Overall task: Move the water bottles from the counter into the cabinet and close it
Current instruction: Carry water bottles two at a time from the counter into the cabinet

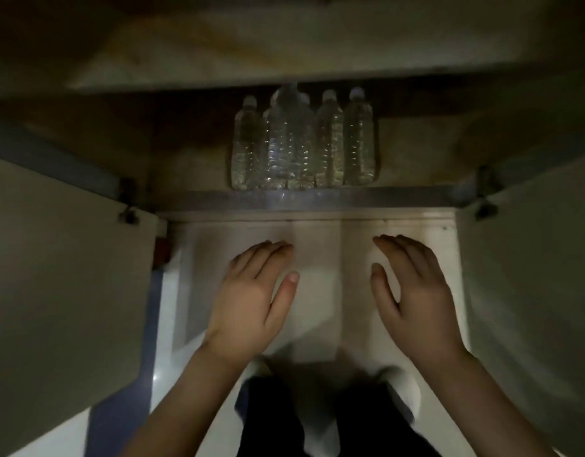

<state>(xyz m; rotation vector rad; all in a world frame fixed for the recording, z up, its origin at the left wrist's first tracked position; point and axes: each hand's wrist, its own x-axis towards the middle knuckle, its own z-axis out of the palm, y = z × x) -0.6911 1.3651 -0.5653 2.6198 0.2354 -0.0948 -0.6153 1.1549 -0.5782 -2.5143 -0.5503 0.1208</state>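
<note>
Several clear water bottles [302, 143] with white caps stand upright in a tight row on the floor of a low cabinet [317, 197], just behind its front sill. Both cabinet doors hang wide open, the left door [63, 275] and the right door [532, 275]. My left hand [251, 298] hovers below the sill, fingers spread, holding nothing. My right hand [413, 291] hovers beside it, also open and empty. Neither hand touches a bottle or a door.
The counter's underside [284, 44] overhangs the cabinet at the top of the view. Pale floor tiles [317, 252] lie under my hands. My legs in dark trousers and white socks [400, 387] show at the bottom.
</note>
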